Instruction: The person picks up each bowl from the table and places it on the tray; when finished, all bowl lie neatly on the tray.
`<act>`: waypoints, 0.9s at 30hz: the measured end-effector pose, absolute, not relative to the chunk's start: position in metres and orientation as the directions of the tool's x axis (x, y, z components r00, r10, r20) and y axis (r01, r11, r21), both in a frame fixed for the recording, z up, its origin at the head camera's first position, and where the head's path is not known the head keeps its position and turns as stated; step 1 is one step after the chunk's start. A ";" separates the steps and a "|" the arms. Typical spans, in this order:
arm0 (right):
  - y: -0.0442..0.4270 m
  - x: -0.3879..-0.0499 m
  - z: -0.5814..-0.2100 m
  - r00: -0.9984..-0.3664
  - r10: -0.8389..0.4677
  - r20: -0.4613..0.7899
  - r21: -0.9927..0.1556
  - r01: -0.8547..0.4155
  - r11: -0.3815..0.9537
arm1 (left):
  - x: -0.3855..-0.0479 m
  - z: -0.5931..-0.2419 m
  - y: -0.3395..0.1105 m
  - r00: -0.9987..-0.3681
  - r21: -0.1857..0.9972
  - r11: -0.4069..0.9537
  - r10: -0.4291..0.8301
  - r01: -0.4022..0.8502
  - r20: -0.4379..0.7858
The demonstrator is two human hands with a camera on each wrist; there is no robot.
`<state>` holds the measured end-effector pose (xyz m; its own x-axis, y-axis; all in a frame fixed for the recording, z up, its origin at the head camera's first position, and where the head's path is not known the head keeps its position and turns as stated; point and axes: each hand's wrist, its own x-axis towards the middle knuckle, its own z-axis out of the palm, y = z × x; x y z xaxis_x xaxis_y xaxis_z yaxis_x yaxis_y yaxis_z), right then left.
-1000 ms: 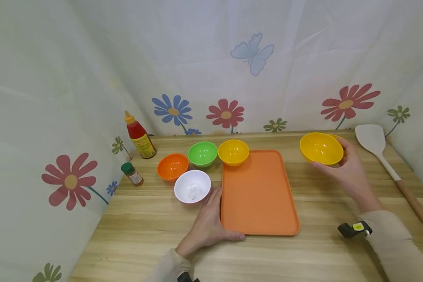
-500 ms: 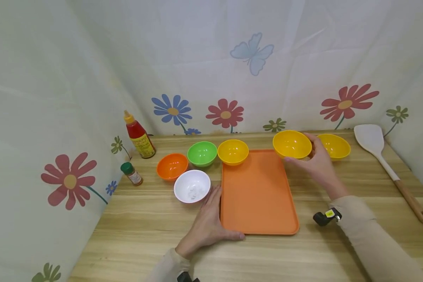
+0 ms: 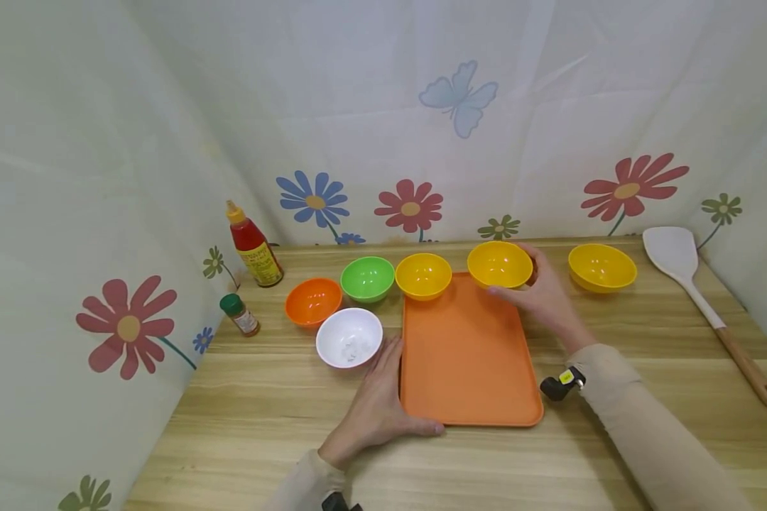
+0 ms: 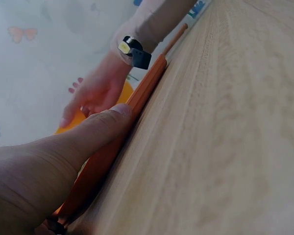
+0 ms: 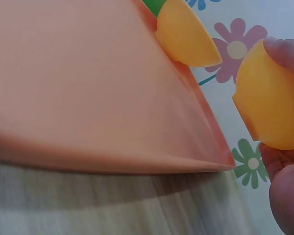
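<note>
"Orange tray on a wooden bench: take it as the clock's centre, seen from the head. What does the right hand hold?"

"A yellow bowl, gripped between thumb and fingers, near one o'clock at the tray's far end. From the right wrist, a gap shows between bowl and tray."

"And the left hand?"

"At eight o'clock, fingers straight along the tray's left side, thumb spread wide against its near edge."

"Other bowls?"

"A second yellow bowl at eleven, by the tray's far left corner; a green bowl at ten; an orange bowl past nine; a white bowl at nine, just beside the left fingers. A third yellow bowl sits apart at two."

"Anything farther out?"

"A spatula at three; a red sauce bottle at ten."
</note>
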<state>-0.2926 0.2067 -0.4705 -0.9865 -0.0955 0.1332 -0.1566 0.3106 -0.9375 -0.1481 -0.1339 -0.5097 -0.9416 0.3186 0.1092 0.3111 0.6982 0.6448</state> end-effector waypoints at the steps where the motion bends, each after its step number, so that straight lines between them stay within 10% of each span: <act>1: 0.205 -0.294 -0.472 -0.986 -0.098 0.133 -0.938 -0.157 0.308 | -0.148 -0.510 -0.134 -0.941 0.644 0.698 0.320 0.313 0.111; 27: 0.192 -0.306 -0.480 -0.981 -0.193 0.005 -0.861 -0.103 0.498 | -0.148 -0.508 -0.133 -0.939 0.647 0.693 0.323 0.318 0.116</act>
<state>-0.3064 0.1919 -0.4801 -0.9812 -0.1931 0.0055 -0.1027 0.4977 -0.8613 -0.1481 -0.1334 -0.5082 -0.9394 0.3227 0.1158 0.3179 0.6935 0.6465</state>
